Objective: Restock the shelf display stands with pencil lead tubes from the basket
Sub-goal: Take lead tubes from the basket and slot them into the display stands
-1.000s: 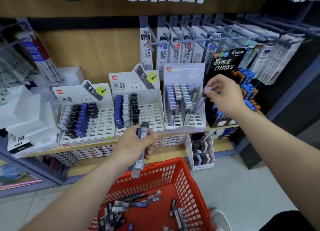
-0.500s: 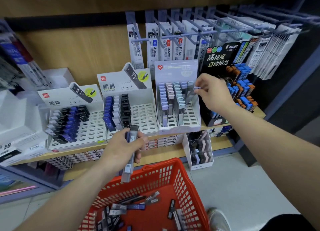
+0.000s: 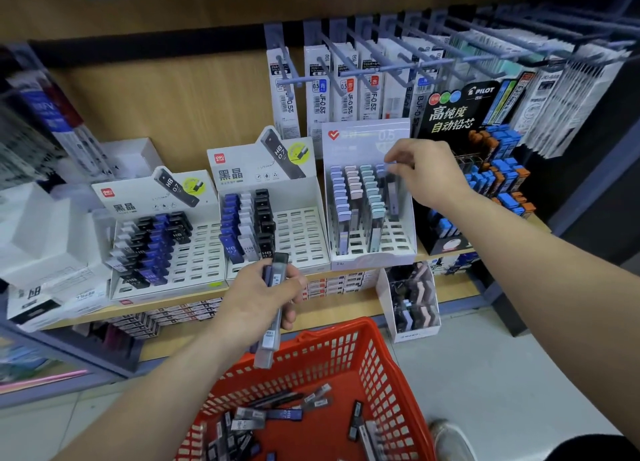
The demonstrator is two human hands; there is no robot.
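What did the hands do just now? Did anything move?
The right hand swung its slanted tube upright and pushed it down into the right column of the pastel stand, still pinching its top. The left hand still grips its spare tubes above the red basket, which has not moved.

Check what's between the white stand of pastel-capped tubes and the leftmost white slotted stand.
Head view: a third white slotted cardboard stand, with blue, white and black lead tubes filling its left columns.
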